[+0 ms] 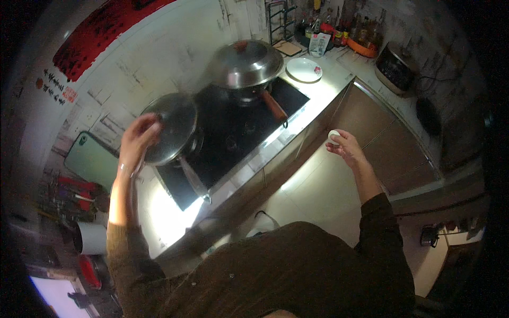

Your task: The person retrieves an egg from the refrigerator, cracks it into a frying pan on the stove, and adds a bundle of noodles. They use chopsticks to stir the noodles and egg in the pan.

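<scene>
My left hand (145,133) is at the knob of a glass pan lid (175,119), its fingers closed around the knob. The lid looks tilted over a pan on the left of the black cooktop (234,131); the pan's handle (193,177) points towards me. My right hand (346,149) is raised over the floor at the right, holding a small white round object (334,136) that looks like an egg. Farther back on the cooktop stands a wok with a domed metal lid (250,65) and a wooden handle (274,106).
A white plate (304,70) lies right of the wok. Bottles (364,33) and a white pouch (319,44) stand at the back. A dark pot-like appliance (394,68) is on the right counter. A green cutting board (89,159) leans at the left.
</scene>
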`<state>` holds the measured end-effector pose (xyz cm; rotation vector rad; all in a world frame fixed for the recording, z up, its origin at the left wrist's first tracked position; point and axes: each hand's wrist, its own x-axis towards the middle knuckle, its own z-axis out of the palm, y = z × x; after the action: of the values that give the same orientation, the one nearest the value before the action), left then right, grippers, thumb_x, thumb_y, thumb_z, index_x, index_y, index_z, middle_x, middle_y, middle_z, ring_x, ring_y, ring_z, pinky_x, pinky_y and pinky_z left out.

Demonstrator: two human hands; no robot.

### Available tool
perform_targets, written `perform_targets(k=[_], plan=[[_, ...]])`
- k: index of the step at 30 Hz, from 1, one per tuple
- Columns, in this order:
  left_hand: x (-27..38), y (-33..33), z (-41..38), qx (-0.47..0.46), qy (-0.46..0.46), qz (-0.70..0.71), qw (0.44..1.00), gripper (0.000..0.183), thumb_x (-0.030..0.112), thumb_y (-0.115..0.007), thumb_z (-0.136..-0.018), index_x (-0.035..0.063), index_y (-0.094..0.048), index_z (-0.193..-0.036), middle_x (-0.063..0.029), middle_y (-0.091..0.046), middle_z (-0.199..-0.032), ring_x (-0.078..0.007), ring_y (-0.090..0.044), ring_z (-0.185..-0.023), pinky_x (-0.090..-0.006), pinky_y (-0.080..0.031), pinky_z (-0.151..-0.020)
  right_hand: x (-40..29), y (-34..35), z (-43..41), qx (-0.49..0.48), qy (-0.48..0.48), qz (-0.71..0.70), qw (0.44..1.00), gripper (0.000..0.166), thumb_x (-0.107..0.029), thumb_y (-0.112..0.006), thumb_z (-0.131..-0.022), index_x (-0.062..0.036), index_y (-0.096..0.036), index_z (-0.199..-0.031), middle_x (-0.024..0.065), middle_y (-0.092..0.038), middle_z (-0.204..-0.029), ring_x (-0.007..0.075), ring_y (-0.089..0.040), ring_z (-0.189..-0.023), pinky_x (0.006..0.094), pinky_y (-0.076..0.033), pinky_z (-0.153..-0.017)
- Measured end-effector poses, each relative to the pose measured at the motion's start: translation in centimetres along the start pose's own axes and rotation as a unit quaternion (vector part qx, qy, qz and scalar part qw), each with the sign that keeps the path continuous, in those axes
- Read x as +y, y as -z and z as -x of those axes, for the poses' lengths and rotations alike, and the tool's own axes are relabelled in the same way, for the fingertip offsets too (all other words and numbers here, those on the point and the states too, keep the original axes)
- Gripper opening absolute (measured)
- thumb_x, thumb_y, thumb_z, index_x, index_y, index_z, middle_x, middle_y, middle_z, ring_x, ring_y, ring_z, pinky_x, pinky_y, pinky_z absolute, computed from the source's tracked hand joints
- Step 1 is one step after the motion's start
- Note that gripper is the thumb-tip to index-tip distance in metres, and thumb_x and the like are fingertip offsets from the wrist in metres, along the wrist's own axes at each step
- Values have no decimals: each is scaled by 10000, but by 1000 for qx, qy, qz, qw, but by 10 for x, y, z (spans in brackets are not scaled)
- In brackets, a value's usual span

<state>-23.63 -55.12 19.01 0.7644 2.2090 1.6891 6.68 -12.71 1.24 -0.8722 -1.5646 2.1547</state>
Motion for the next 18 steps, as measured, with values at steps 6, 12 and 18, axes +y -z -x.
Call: perform_targets(k=[6, 12, 18], plan=[[-24, -68, -201, -13, -120, -277, 953, 564, 353, -725, -736, 41, -578, -1182, -125, -624, -1101, -236, -603, -984, -338, -476, -821, -51, 13, -53, 28, 20, 102, 994, 346, -211, -633, -859, 0, -535, -1115, 66, -589, -952, 136, -586, -779, 270, -509, -689], [-16, -163, -320, -78, -120, -380, 914, 725, 515, -727, -676, 68, -564, -1222, -185, -580, -1194, -303, -576, -1068, -371, -450, -907, -67, 31, -120, 12, 69, 190, 979, 329, -189, -668, -821, -6, -552, -1069, 39, -590, -876, 98, -561, -729, 234, -473, -652], [-53, -196, -395, -69, -51, -445, 892, 720, 536, -706, -676, 54, -577, -1195, -167, -595, -1175, -294, -574, -1078, -372, -444, -918, -89, 37, -203, -52, 86, 261, 960, 347, -155, -687, -794, 17, -561, -1068, 30, -595, -828, 106, -552, -718, 249, -456, -682]])
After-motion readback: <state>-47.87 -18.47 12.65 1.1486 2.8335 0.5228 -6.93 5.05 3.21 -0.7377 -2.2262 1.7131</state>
